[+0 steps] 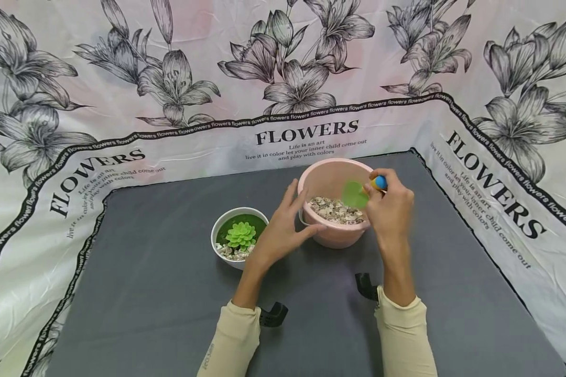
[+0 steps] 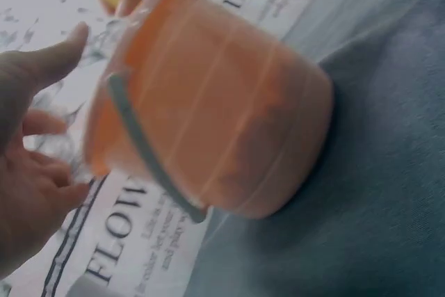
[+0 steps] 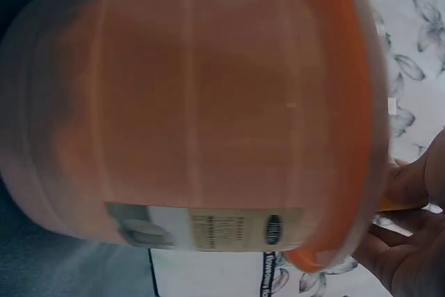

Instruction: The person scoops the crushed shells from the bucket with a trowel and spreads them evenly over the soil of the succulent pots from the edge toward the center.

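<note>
In the head view, a pink bucket (image 1: 338, 238) stands on the gray bench (image 1: 160, 303), with gravel (image 1: 332, 209) inside. The right hand (image 1: 390, 207), at the bucket's right rim, grips a shovel (image 1: 354, 195) by its yellow and blue handle, the green blade over the bucket's mouth. The left hand (image 1: 283, 230) is spread, grasping nothing, at the bucket's left side; I cannot tell whether it touches. Left of the bucket sits a white pot (image 1: 231, 263) with a green plant (image 1: 240, 235).

In the left wrist view, the left hand's thumb and fingers are parted beside the bucket's rim; a carrying handle (image 2: 149, 147) hangs against its wall.

In the right wrist view, the bucket's wall bears a label (image 3: 229, 229).
</note>
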The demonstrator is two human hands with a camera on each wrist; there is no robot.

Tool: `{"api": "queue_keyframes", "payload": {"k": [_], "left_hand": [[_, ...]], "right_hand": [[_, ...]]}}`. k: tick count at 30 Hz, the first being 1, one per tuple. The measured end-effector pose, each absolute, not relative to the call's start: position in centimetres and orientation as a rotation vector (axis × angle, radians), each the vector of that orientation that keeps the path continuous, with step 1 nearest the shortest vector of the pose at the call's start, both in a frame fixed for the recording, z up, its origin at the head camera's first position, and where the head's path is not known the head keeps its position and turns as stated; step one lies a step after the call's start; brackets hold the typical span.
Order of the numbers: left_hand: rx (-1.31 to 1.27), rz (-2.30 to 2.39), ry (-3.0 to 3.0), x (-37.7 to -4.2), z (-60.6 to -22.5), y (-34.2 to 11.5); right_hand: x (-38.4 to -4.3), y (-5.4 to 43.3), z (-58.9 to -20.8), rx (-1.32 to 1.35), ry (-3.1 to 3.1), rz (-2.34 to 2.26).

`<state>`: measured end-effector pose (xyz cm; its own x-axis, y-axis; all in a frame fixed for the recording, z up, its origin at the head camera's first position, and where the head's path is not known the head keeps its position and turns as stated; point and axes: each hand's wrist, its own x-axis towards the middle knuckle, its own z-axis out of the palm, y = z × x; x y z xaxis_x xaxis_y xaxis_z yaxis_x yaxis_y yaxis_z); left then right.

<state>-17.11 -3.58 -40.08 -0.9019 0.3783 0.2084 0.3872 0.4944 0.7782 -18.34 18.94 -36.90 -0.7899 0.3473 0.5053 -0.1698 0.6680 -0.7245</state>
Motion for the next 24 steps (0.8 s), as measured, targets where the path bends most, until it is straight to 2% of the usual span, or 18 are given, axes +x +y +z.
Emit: {"api": "queue_keyframes", "payload": {"k": [9, 17, 24], "left_hand": [[-0.754, -1.276, -2.732, -16.8, -41.5, -1.1], [-0.737, -1.275, -2.675, -16.5, -42.2, -1.2], [-0.736, -1.286, -2.642, -16.6, -42.6, -1.4]], "right_hand": [[-19.3, 18.8, -38.7, -0.011, -2.4, 0.857], [-19.7, 17.8, -37.7, -0.204, -2.495, 0.87], [-19.5, 17.8, -37.3, -0.27, -2.519, 0.992]]}}
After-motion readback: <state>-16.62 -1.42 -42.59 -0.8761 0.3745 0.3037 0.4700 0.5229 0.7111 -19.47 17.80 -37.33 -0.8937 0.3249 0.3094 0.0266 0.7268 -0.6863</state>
